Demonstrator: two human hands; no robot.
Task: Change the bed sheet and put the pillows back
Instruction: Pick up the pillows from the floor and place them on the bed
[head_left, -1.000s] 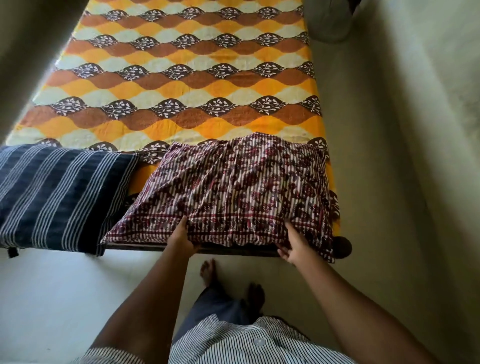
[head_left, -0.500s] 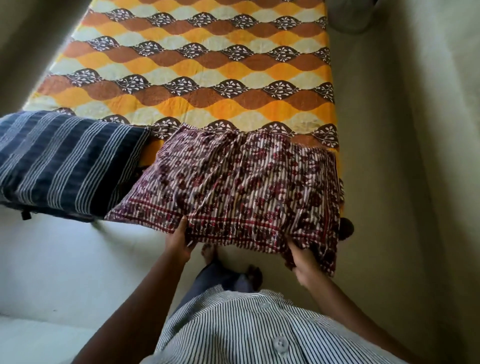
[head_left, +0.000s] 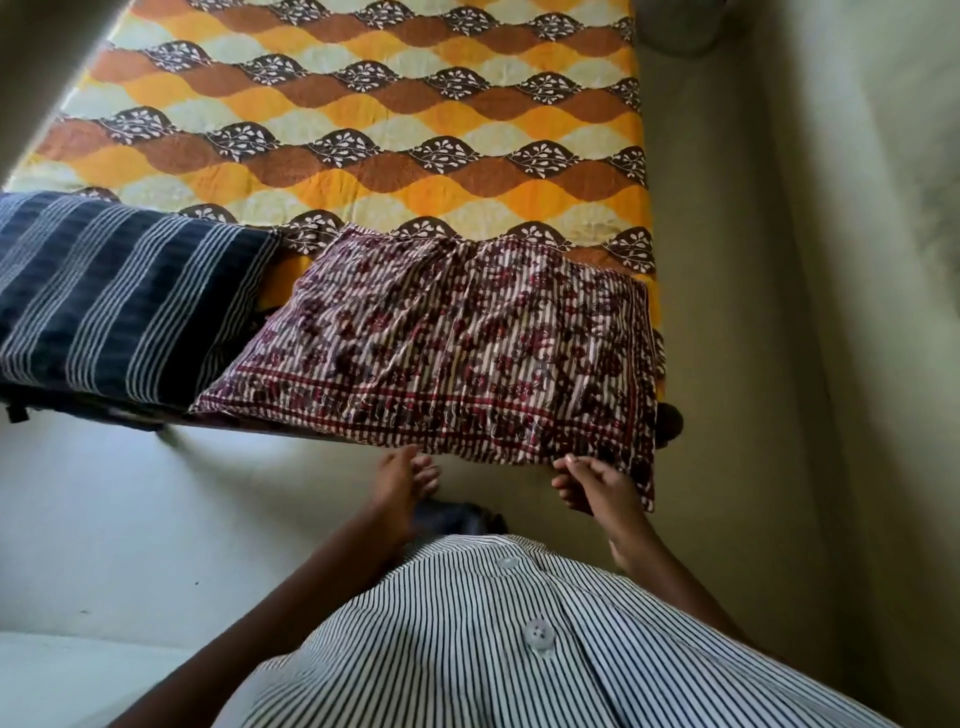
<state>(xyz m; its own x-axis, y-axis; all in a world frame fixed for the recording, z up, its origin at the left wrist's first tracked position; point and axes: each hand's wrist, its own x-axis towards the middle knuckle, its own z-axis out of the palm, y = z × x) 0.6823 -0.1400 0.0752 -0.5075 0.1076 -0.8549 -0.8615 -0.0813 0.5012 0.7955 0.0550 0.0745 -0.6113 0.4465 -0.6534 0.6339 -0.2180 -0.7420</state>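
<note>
Bed sheet: an orange, brown and cream wave-print sheet (head_left: 363, 171) lies flat over the bed, reaching both long edges. By the look of it the change is done.
Maroon floral pillow (head_left: 457, 353): at the near right corner of the bed, its loose cover flap hanging over the near edge. It sits square to that edge, likely so it matches its neighbour.
Navy striped pillow (head_left: 119, 306): at the near left corner, just beside the maroon one, also overhanging the near edge slightly.
Left hand (head_left: 397, 483): below the maroon pillow's near edge, fingers (head_left: 408, 457) fairly straight and close together, tips at the hem. The view is blurred, so contact is uncertain.
Right hand (head_left: 597, 488): beside the hanging flap, fingers (head_left: 569, 491) loosely curled, with nothing visibly pinched between them.
Stage: judged as final placing, and the task looks close to finished.
Room: a strip of floor (head_left: 727, 364) runs along the bed's right edge, and the far part of the sheet is open for pushing the pillows inward.
Risk: the overhang could let a pillow slide off the near edge.
</note>
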